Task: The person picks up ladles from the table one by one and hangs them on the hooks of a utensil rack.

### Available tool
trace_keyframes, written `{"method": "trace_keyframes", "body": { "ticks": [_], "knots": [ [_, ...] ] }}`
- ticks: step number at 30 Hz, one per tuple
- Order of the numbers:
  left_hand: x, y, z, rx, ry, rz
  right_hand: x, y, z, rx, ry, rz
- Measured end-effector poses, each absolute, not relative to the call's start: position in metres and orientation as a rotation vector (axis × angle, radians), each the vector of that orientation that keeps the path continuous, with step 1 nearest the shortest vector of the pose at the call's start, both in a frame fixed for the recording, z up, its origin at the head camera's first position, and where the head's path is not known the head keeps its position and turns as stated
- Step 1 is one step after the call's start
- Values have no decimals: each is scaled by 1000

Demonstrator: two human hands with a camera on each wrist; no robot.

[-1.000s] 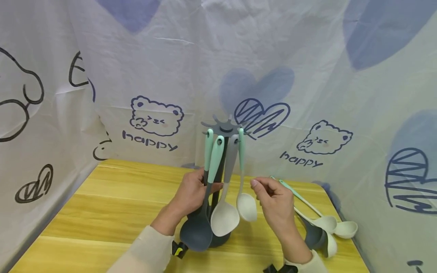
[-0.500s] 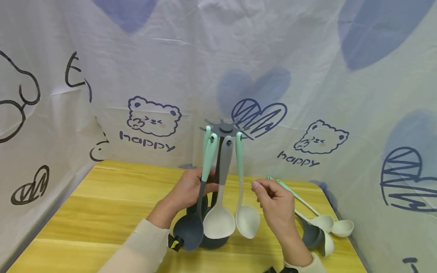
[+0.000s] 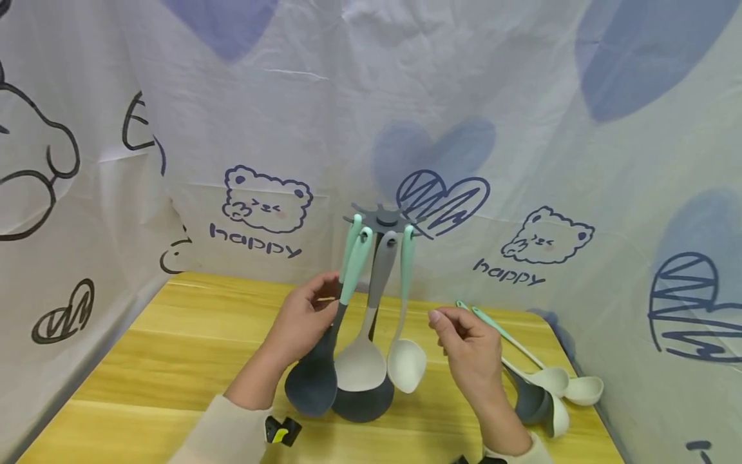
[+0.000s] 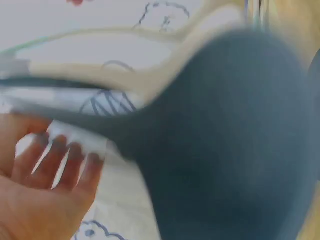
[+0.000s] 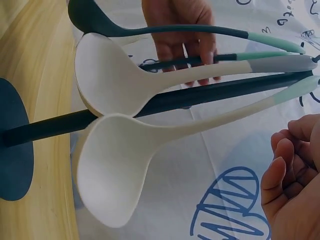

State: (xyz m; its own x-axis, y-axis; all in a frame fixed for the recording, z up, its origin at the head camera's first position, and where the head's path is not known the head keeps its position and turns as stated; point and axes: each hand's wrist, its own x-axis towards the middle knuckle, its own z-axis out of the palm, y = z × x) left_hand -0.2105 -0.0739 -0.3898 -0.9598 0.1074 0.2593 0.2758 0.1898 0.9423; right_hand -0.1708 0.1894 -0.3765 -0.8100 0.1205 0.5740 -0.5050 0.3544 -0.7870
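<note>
A dark utensil stand [image 3: 387, 220] with a hooked top and a round base [image 3: 366, 405] stands on the table. From it hang a dark ladle [image 3: 313, 385] with a mint handle, a white ladle [image 3: 361, 368] with a grey handle and a white ladle [image 3: 408, 366] with a mint handle. Behind the dark ladle another mint handle [image 3: 350, 248] shows; its lower end is mostly hidden. My left hand [image 3: 303, 319] is at the dark ladle's stem, fingers apart in the left wrist view. Right of the stand, my right hand [image 3: 471, 345] hovers with loosely curled fingers, holding nothing.
Several ladles lie at the table's right side, among them a dark ladle [image 3: 530, 401] and a white ladle [image 3: 584, 390]. A printed cloth [image 3: 348, 129] hangs behind the wooden table [image 3: 191, 322].
My left hand has come off the stand's pole and moved left, toward the dark ladle. The hanging ladles have swung and shifted left. My right hand stays nearly still.
</note>
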Motion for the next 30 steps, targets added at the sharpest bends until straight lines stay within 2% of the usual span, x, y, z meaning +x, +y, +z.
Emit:
{"method": "trace_keyframes", "body": {
  "ticks": [8, 18, 23, 30],
  "knots": [
    [-178, -63, -391, -98, -2048, -1713, -170, 189, -376, 355, -2073, 1499],
    [-180, -59, -396, -78, -2103, -1644, -168, 188, -376, 311, -2106, 1511],
    [-163, -50, -396, -150, -2040, -1501, -168, 188, -376, 309, -2110, 1520],
    [-156, -38, -381, -210, -2412, -1475, -168, 184, -377, 275, -2136, 1539]
  ]
}}
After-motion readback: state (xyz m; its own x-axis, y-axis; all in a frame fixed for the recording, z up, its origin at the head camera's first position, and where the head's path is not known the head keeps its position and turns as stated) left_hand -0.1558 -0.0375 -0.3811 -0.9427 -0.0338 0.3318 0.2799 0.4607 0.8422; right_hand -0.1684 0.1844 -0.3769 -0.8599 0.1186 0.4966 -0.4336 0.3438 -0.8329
